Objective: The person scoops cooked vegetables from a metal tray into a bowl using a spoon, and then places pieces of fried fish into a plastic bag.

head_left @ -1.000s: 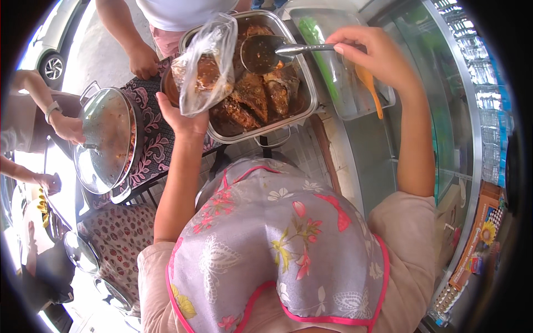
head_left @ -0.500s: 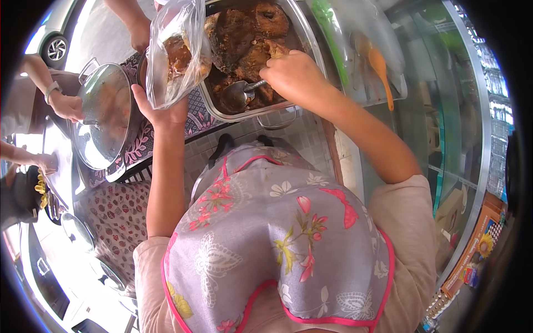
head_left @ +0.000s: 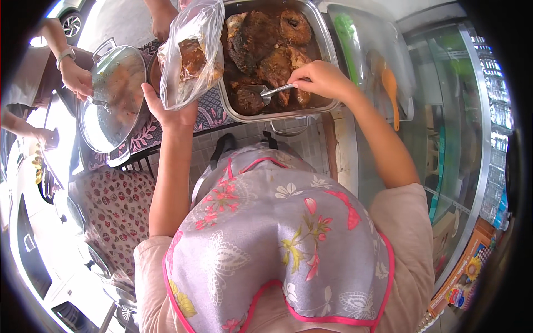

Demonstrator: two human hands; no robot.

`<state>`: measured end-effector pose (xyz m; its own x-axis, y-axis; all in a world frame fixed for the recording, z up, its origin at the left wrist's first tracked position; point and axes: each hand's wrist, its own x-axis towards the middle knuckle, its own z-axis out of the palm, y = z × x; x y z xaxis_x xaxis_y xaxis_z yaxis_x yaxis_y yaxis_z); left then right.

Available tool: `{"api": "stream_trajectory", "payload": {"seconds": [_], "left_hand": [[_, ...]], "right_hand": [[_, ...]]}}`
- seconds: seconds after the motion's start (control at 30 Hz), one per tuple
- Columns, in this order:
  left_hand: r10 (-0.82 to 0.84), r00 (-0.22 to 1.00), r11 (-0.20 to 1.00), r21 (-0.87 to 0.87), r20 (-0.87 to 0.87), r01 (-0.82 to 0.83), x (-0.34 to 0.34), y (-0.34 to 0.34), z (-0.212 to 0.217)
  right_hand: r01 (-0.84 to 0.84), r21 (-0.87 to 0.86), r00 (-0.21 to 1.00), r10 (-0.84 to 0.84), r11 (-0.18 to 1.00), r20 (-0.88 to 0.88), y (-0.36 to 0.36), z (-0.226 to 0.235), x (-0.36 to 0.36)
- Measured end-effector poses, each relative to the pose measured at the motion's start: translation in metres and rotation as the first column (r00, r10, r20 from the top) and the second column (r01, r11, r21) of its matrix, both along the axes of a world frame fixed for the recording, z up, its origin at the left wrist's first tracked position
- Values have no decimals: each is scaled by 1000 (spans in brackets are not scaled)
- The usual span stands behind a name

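A metal serving spoon (head_left: 279, 89) is gripped near the end of its handle by my right hand (head_left: 326, 81), its fingers closed. The spoon's head presses against a dark brown piece of food (head_left: 247, 101) in the near left corner of a steel tray (head_left: 335, 61). Larger browned fish pieces (head_left: 294, 26) lie in dark sauce farther back in that tray. To the left of the tray, my left hand (head_left: 176, 112) holds a clear plastic bag (head_left: 180, 89) from below, thumb out to the side. Brown saucy food (head_left: 192, 58) shows inside the bag.
At the left stands a pot with a glass lid (head_left: 114, 83); a co-worker's hand (head_left: 76, 80) is at the lid. Another person's hand (head_left: 162, 23) is behind the bag. An orange spoon (head_left: 390, 91) lies on a clear-lidded container (head_left: 408, 66) at right, by a glass case (head_left: 444, 116).
My right hand has drawn back along the handle, and the spoon's head has turned and moved against the dark piece. My left hand still supports the bag. The whole view has shifted slightly.
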<state>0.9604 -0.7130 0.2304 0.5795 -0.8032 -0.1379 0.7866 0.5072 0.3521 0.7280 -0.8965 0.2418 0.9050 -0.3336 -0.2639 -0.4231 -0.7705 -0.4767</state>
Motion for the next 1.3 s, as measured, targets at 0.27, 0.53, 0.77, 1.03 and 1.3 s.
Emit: {"api": "stream_trajectory", "payload": {"seconds": [0.27, 0.53, 0.77, 1.03, 1.3], "left_hand": [[43, 999, 991, 129, 27, -46, 2, -14, -15], [-41, 999, 997, 59, -17, 42, 0, -34, -34], [0, 998, 989, 146, -58, 9, -20, -51, -15], [6, 1000, 998, 56, 27, -7, -23, -62, -18], [11, 999, 997, 77, 49, -15, -26, -60, -17]], "right_hand": [[30, 15, 1000, -30, 999, 3, -27, 66, -8], [76, 54, 997, -77, 996, 13, -43, 135, -6], [1, 17, 999, -1, 1000, 32, -34, 177, 28], [-142, -362, 978, 75, 921, -195, -4, 208, 78], [-196, -760, 964, 263, 620, -34, 40, 191, 109]]}}
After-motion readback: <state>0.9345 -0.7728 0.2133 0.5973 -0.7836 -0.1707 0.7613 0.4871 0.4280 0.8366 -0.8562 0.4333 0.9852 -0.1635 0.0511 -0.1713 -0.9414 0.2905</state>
